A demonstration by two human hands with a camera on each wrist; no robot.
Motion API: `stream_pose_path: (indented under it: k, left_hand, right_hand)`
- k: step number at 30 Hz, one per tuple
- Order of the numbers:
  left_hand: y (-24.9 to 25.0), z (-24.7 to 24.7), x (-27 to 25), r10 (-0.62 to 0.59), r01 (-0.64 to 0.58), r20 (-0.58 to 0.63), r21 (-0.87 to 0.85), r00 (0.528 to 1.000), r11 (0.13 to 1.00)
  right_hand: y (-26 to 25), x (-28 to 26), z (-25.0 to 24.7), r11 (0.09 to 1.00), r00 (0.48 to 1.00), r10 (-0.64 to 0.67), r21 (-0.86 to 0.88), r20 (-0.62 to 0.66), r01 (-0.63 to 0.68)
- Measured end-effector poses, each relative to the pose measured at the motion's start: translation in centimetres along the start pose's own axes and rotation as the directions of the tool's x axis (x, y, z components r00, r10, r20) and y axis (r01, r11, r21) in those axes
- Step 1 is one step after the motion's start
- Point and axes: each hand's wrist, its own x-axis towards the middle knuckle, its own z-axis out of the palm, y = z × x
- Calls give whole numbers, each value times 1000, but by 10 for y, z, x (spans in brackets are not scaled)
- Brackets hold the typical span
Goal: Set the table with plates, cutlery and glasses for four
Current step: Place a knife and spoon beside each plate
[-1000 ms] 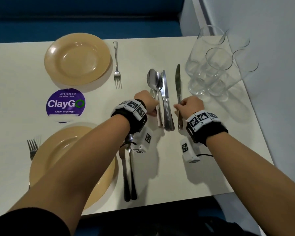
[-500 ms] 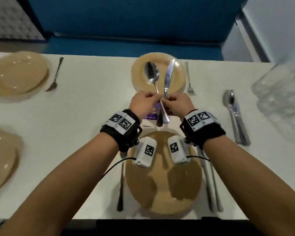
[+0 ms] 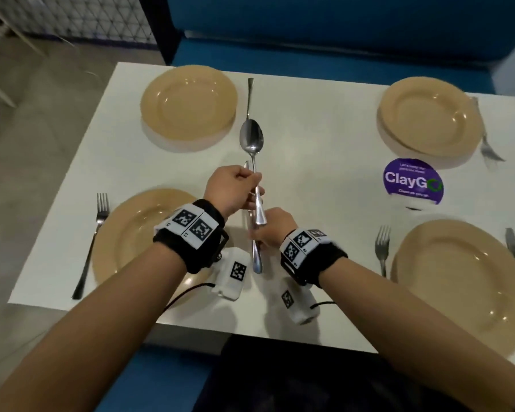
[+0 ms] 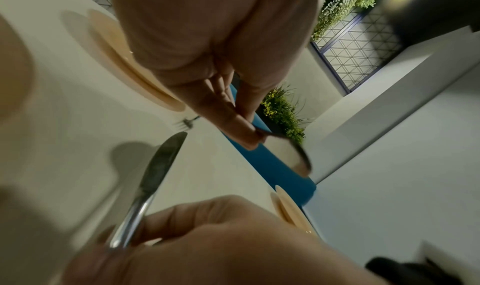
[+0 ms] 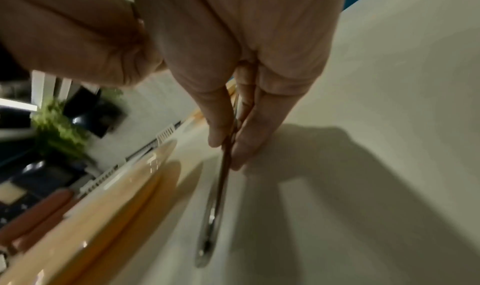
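My left hand (image 3: 235, 188) pinches a spoon (image 3: 252, 138) by its handle, bowl pointing away from me. Just nearer, my right hand (image 3: 272, 230) pinches a knife (image 3: 257, 261) by its handle. Its blade (image 4: 161, 162) runs under the left hand. Both pieces are above the white table (image 3: 309, 144), just right of the near-left tan plate (image 3: 131, 242). In the right wrist view the fingers (image 5: 244, 145) clamp the knife (image 5: 210, 228) edge-on, close to the tabletop. Three more tan plates sit far left (image 3: 189, 107), far right (image 3: 428, 115) and near right (image 3: 464, 281).
Forks lie left of the near-left plate (image 3: 94, 239), beside the far-left plate (image 3: 250, 90), right of the far-right plate (image 3: 488, 138) and left of the near-right plate (image 3: 381, 248). Cutlery (image 3: 513, 248) lies right of the near-right plate. A purple ClayGo sticker (image 3: 412, 181) marks the table. A blue bench stands behind.
My hands lifted a spoon and a knife from the cutlery pile near the glasses. They carried both leftward and lowered them beside the near-left plate. The glasses have left the view.
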Motion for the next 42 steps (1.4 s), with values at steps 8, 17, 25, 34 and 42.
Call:
stream_pose_path:
  k: [8, 17, 25, 34, 42]
  left_hand:
    - [-24, -11, 1, -37, 36, 46, 37, 998, 999]
    - [-36, 15, -9, -48, 34, 103, 134, 993, 990]
    - [-46, 18, -4, 56, 12, -73, 710, 996, 704]
    - [-64, 18, -11, -64, 51, -16, 813, 998, 580]
    - [-73, 2, -29, -79, -29, 76, 879, 994, 476]
  right_hand:
    - [-1, -7, 12, 996, 988, 29, -79, -154, -41]
    - [-1, -4, -27, 835, 966, 125, 550, -225, 20]
    - [28, -8, -36, 838, 941, 221, 543, -255, -49]
    - [40, -19, -5, 898, 951, 237, 418, -196, -138]
    - [18, -27, 24, 978, 973, 129, -140, -191, -157]
